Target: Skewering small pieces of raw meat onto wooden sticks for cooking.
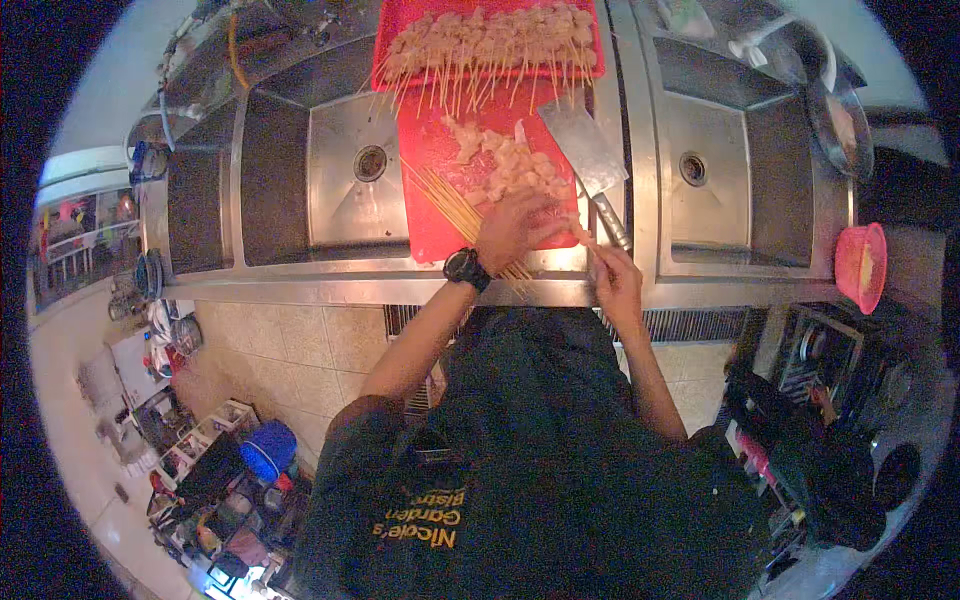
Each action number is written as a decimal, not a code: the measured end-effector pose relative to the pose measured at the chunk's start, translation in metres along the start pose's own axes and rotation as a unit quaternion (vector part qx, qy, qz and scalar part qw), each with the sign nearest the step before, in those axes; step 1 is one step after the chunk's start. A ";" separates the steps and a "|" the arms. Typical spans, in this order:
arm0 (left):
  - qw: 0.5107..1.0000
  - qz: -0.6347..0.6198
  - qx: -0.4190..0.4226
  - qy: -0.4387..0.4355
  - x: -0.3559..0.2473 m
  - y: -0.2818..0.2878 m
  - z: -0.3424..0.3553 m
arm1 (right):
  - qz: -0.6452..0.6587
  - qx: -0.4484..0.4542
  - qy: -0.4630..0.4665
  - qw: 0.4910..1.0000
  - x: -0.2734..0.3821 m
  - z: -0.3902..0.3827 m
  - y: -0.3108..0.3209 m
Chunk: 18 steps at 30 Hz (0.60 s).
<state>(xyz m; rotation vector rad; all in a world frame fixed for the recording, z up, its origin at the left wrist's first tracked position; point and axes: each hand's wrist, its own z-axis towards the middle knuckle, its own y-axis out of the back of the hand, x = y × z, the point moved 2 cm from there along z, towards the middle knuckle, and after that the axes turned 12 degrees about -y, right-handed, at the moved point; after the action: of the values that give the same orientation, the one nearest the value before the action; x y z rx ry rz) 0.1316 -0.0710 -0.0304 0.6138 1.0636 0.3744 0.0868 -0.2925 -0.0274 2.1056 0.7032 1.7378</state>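
On a red cutting board [430,235], raw pale meat pieces [510,165] lie beside a bundle of thin wooden sticks [435,190]. My left hand [515,225] is over the pieces and sticks, its blurred fingers curled near the meat; what they hold is unclear. At the board's right front corner, my right hand [612,272] grips a skewer with meat [582,236]. A broad cleaver [582,145] lies along the board's right side, handle toward me. Behind it, a red tray [385,50] holds several rows of loaded skewers.
Steel sink basins [335,200] [705,210] flank the board. A pink basket [860,265] sits at the right edge, a steel bowl [840,130] behind it. Hoses [238,55] are at the back left. A blue bucket [267,450] and clutter stand on the tiled floor, lower left.
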 end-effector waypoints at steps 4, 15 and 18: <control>0.999 0.048 0.017 -0.005 0.013 0.007 0.020 | -0.039 -0.037 0.068 0.996 0.010 0.013 0.018; 0.995 0.074 0.056 -0.020 0.019 -0.015 0.022 | -0.168 0.010 0.059 0.984 0.018 0.045 0.021; 0.991 0.084 0.064 -0.080 0.029 -0.016 0.022 | -0.165 0.016 0.085 0.982 0.020 0.055 0.013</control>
<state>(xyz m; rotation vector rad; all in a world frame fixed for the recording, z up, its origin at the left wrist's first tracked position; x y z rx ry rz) 0.1644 -0.0734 -0.0536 0.8387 0.8887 0.3981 0.1454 -0.2889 -0.0152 1.7487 1.0669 1.7372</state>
